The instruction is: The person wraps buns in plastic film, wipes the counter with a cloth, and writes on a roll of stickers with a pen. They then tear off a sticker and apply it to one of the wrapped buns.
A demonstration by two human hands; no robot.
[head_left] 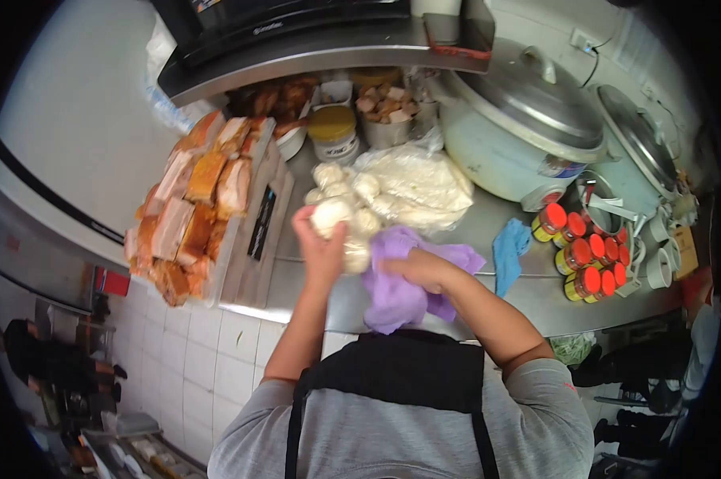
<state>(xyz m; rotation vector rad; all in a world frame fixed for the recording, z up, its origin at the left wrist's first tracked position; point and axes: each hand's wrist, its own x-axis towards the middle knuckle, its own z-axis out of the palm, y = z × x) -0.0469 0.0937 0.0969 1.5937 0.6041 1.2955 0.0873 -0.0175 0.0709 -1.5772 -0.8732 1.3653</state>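
Observation:
My left hand (320, 251) is closed around a white round ball (331, 217), which looks like dough in clear wrap. More pale wrapped balls (366, 187) lie beside and behind it on the steel counter. My right hand (418, 270) grips a bunched purple cloth (396, 299), close to my body; its fingertips are partly hidden in the folds. Just beyond the cloth sits a clear plastic bag (424, 188) with something pale inside.
On the left, a plastic crate (256, 239) is heaped with pork slabs (193, 188). A large lidded pot (496, 152) stands back right. Red-lidded jars (588, 279) and a blue cloth (508, 251) are on the right. A steel shelf (336, 60) overhangs the back.

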